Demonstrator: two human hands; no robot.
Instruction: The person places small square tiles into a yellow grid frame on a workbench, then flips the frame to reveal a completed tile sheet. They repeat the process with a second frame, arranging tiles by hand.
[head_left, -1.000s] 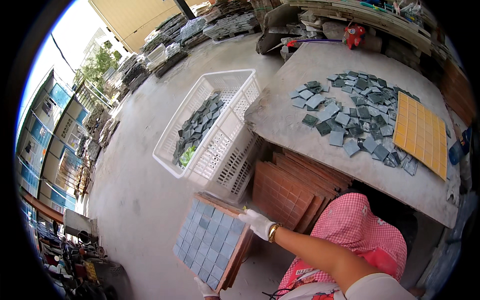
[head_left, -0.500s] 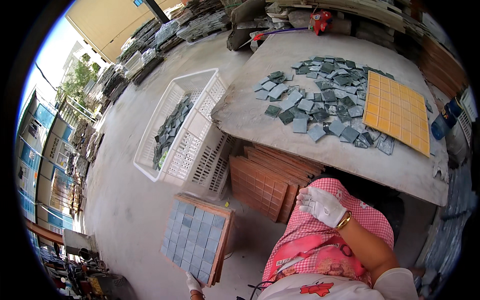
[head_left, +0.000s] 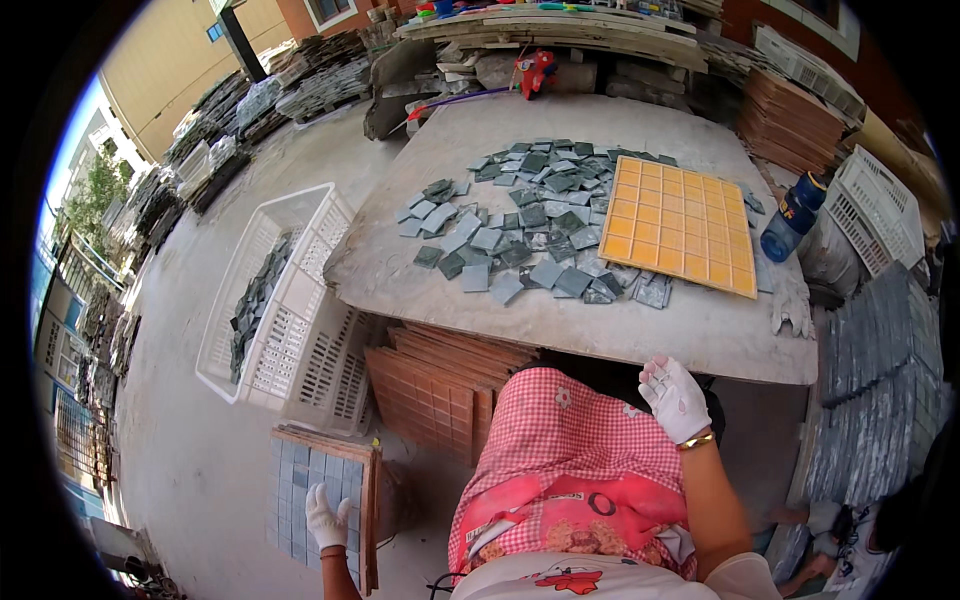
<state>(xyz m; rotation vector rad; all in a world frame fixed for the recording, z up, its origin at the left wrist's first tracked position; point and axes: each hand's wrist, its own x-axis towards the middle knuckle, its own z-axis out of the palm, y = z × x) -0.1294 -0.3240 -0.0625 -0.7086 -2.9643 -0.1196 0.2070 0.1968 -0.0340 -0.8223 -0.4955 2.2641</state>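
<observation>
At the lower left, my white-gloved left hand [head_left: 328, 515] is over a panel of blue-grey square tiles [head_left: 293, 490], its fingers spread and holding nothing; whether it touches the tiles I cannot tell. Under those tiles is a small stack of brown boards [head_left: 372, 510]. My gloved right hand [head_left: 676, 402], with a gold bracelet at the wrist, is raised palm up beside my checked apron, near the table's front edge. Its fingers are loosely stretched and nothing lies in it. On the table [head_left: 430, 300] are many loose grey-green tiles [head_left: 540, 225] and a yellow gridded tray [head_left: 675, 225].
A white crate [head_left: 300, 345] of dark tiles stands left of the table. Brown gridded trays [head_left: 430, 400] lean beneath it. A blue bottle [head_left: 793, 218] and a crumpled glove [head_left: 793, 305] sit at the table's right. Stacked slate [head_left: 875, 380] rises there, with another person's hands [head_left: 815, 570] below.
The view has swung to the right. My left hand has moved from the tile panel's lower edge to over its face. My right hand has shifted right, toward the table edge.
</observation>
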